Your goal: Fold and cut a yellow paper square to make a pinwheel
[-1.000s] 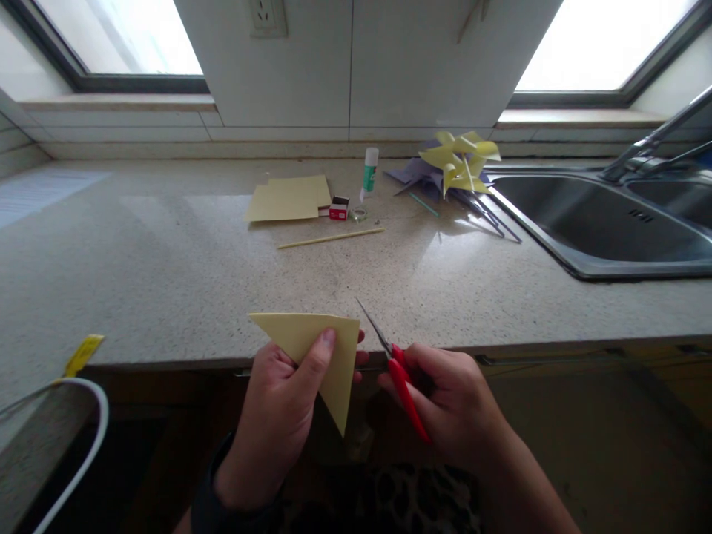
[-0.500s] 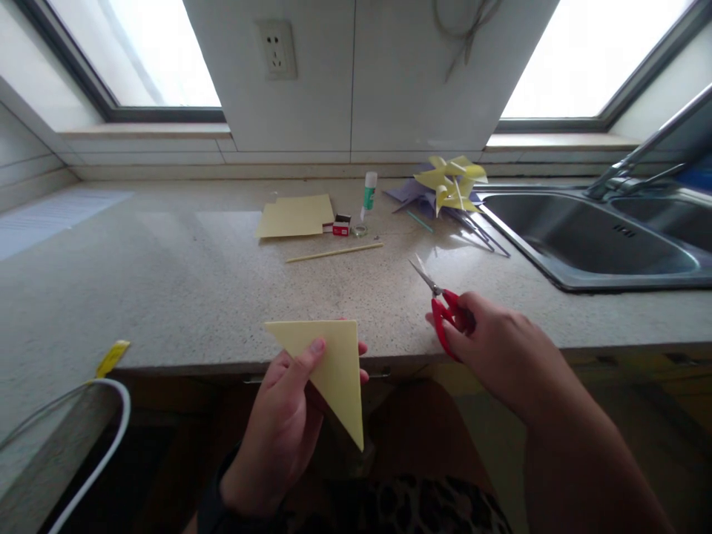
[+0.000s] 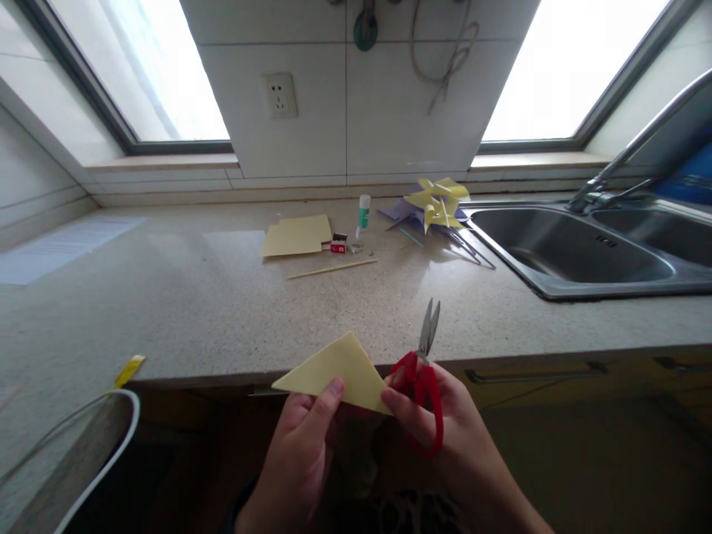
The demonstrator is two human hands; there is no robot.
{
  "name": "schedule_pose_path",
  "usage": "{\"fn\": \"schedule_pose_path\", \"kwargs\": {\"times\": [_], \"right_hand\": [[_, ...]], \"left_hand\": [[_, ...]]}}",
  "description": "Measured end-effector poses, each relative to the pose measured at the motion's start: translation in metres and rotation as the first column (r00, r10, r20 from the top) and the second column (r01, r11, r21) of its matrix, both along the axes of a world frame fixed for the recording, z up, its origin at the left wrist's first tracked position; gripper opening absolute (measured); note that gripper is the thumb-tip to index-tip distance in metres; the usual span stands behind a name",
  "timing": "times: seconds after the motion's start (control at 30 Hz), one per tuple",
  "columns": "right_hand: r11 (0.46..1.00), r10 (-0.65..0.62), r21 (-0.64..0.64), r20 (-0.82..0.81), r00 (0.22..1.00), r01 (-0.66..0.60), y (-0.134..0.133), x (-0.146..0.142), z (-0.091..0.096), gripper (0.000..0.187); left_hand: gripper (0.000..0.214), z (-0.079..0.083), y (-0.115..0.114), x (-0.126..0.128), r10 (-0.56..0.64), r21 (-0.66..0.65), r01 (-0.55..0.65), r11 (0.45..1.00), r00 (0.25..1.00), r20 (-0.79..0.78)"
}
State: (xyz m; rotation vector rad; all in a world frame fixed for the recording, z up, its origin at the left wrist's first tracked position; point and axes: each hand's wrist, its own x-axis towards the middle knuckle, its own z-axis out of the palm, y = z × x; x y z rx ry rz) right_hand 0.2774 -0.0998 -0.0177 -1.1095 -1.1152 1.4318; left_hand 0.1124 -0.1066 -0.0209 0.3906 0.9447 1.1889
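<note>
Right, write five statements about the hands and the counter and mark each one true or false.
1. The right hand holds red-handled scissors. True.
2. The left hand grips yellow paper. True.
3. The scissors are cutting into the yellow paper. False: the blades are clear of it, pointing away.
4. A thin stick lies on the counter. True.
5. Nothing on the counter stands upright. False: a white-capped tube does.

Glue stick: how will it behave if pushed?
The glue stick stands upright and slim, so a push near its white cap probably tips it. Looks cylindrical, so likely rolls once down. The glossy counter suggests a low push might slide it.
</note>
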Motion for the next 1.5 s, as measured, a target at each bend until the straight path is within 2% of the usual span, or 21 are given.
{"fn": "schedule_pose_path", "kwargs": {"times": [0.17,0.23,0.3,0.37,0.47,0.53,0.6,0.7,0.87,0.97,1.07,1.1,1.13,1.17,1.2,1.23,1.27,1.3,1.4,1.5], "right_hand": [[1.000,-0.017,0.027,0.065,0.998,0.015,0.003,0.009,-0.003,0.033],[0.999,-0.030,0.032,0.078,0.996,0.028,0.003,0.011,-0.003,0.034],[0.999,-0.043,0.035,0.083,0.996,0.040,0.003,0.012,-0.003,0.035],[0.998,-0.051,0.035,0.078,0.996,0.048,0.004,0.013,-0.002,0.036],[0.999,-0.043,0.025,0.053,0.998,0.042,0.007,0.011,0.000,0.037],[0.999,-0.038,0.015,0.025,0.999,0.037,0.009,0.009,0.000,0.037],[0.999,-0.038,0.008,0.000,0.999,0.038,0.011,0.007,0.000,0.037],[0.999,-0.052,0.010,-0.009,0.999,0.052,0.013,0.008,0.000,0.036],[0.998,-0.056,0.035,0.058,0.997,0.054,0.017,0.014,0.013,0.038],[1.000,-0.015,0.021,0.098,0.995,0.013,0.023,0.019,0.025,0.039],[0.999,0.021,0.031,0.255,0.967,-0.030,0.035,0.030,0.034,0.043],[0.998,0.032,0.036,0.384,0.923,-0.050,0.041,0.036,0.036,0.043],[0.996,-0.015,0.078,0.540,0.842,-0.033,0.046,0.042,0.037,0.041],[0.991,-0.103,0.137,0.699,0.707,0.009,0.052,0.048,0.038,0.039],[0.981,-0.185,0.189,0.823,0.537,0.049,0.058,0.055,0.037,0.037],[0.970,-0.242,0.236,0.893,0.379,0.061,0.064,0.061,0.037,0.033],[0.962,-0.274,0.269,0.928,0.254,0.053,0.069,0.067,0.037,0.033],[0.960,-0.281,0.279,0.945,0.169,0.037,0.073,0.071,0.036,0.035],[0.959,-0.285,0.285,0.959,0.009,0.000,0.082,0.079,0.036,0.038],[0.963,-0.269,0.268,0.959,-0.086,-0.016,0.087,0.079,0.037,0.037]], "left_hand": [[0.072,0.005,-0.005,-0.019,-0.038,0.181,0.059,0.982,0.992,-0.117],[0.076,0.007,-0.006,-0.033,-0.024,0.228,0.082,0.970,0.968,-0.250],[0.066,0.008,-0.006,-0.048,-0.006,0.303,0.141,0.942,0.913,-0.408],[0.050,0.009,-0.004,-0.061,0.005,0.349,0.256,0.902,0.801,-0.599],[0.038,0.014,0.000,-0.073,0.140,0.419,0.456,0.785,0.528,-0.837],[0.037,0.018,0.004,-0.075,0.225,0.420,0.548,0.724,0.387,-0.894],[0.037,0.020,0.006,-0.074,0.275,0.417,0.597,0.685,0.317,-0.908],[0.035,0.019,0.009,-0.071,0.324,0.437,0.623,0.649,0.294,-0.899],[0.033,0.021,0.011,-0.066,0.305,0.424,0.643,0.638,0.294,-0.906],[0.024,0.028,0.013,-0.059,0.284,0.410,0.627,0.662,0.296,-0.912],[0.019,0.034,0.018,-0.053,0.258,0.386,0.561,0.732,0.296,-0.920],[0.018,0.034,0.020,-0.051,0.252,0.382,0.528,0.758,0.303,-0.919],[0.018,0.034,0.022,-0.050,0.247,0.382,0.491,0.783,0.318,-0.915],[0.017,0.034,0.024,-0.049,0.241,0.383,0.452,0.806,0.340,-0.909],[0.017,0.034,0.026,-0.048,0.232,0.382,0.417,0.825,0.366,-0.901],[0.018,0.033,0.028,-0.048,0.224,0.381,0.381,0.842,0.395,-0.891],[0.018,0.032,0.029,-0.048,0.215,0.378,0.347,0.858,0.426,-0.879],[0.019,0.032,0.031,-0.048,0.208,0.375,0.310,0.874,0.460,-0.864],[0.024,0.031,0.035,-0.048,0.155,0.339,0.214,0.916,0.591,-0.791],[0.030,0.030,0.038,-0.047,0.071,0.268,0.142,0.953,0.756,-0.651]]}}
